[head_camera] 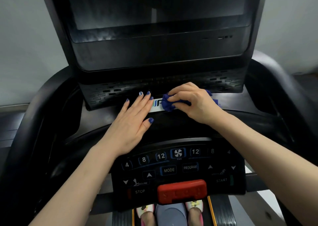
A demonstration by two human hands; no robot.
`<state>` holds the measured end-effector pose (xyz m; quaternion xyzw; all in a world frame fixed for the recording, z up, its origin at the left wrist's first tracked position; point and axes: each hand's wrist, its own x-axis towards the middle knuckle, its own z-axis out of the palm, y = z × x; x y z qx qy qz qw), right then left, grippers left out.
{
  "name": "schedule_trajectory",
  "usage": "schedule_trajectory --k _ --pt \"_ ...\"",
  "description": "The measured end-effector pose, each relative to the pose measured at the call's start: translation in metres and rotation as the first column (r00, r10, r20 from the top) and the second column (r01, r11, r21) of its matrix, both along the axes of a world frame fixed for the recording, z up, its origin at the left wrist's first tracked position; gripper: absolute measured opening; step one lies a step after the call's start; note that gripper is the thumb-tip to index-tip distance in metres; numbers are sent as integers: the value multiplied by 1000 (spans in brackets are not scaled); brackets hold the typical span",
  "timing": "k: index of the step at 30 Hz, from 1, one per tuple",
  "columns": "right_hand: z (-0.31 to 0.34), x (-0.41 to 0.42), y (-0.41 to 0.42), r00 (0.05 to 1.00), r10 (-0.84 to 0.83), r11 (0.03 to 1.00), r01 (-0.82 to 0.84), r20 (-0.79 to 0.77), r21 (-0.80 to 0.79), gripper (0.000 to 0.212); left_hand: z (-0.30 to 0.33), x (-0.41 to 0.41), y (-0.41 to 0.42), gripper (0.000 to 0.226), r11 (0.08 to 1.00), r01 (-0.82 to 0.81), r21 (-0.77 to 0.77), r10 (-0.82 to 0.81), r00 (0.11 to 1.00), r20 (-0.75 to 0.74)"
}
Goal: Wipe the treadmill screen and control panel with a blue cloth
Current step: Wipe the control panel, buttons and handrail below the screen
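The dark treadmill screen [158,7] fills the top of the view, tilted toward me. Below it a white logo strip [157,105] crosses the console. My right hand [192,100] grips a bunched blue cloth [167,103] and holds it against that strip, near its middle. My left hand [132,122] lies flat on the black console surface just left of the cloth, fingers straight. The control panel [172,165] with numbered keys, MODE, PROGRAM, STOP and START sits lower, below both wrists.
A red safety key block [182,190] sits at the panel's lower edge. Curved black handrails [39,108] flank the console on both sides. My feet in slippers [146,213] stand on the belt below. A vented black grille [110,91] lies behind the strip.
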<state>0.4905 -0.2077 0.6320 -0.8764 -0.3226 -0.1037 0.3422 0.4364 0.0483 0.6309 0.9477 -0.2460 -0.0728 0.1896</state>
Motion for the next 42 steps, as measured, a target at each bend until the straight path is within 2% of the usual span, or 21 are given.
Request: schedule_trajectory --k 6,11,16,23,26,32,35,39,42 --pt "0 -12 -16 995 84 996 -86 -58 -30 30 -4 2 3 66 999 23 29 -21 999 -45" --pt "0 -10 -31 999 -1 1000 2 -54 27 28 -2 1 2 65 999 19 31 -17 998 -58" --pt "-6 -15 -32 998 28 1000 -27 -53 17 30 -2 1 2 66 999 21 49 -18 998 -59" --pt "-11 -17 -43 996 -77 993 82 -53 89 26 2 0 -2 68 998 14 68 -10 998 -63" --pt "-12 -21 -55 998 -57 994 61 -37 94 25 10 1 -17 67 999 35 38 -32 997 -71" --pt "-14 -23 -66 985 -173 979 174 -20 108 28 17 5 -63 70 994 104 -35 -107 989 -103" --pt "-18 -28 -75 988 -151 982 152 -12 116 26 15 6 -75 71 992 123 -8 -123 986 -116" --pt "-22 -25 -102 969 -247 961 245 1 127 27 17 6 -78 65 994 112 18 -109 985 -134" --pt "-23 -26 -96 968 -252 959 248 11 140 25 17 7 -81 70 994 106 23 -102 987 -123"
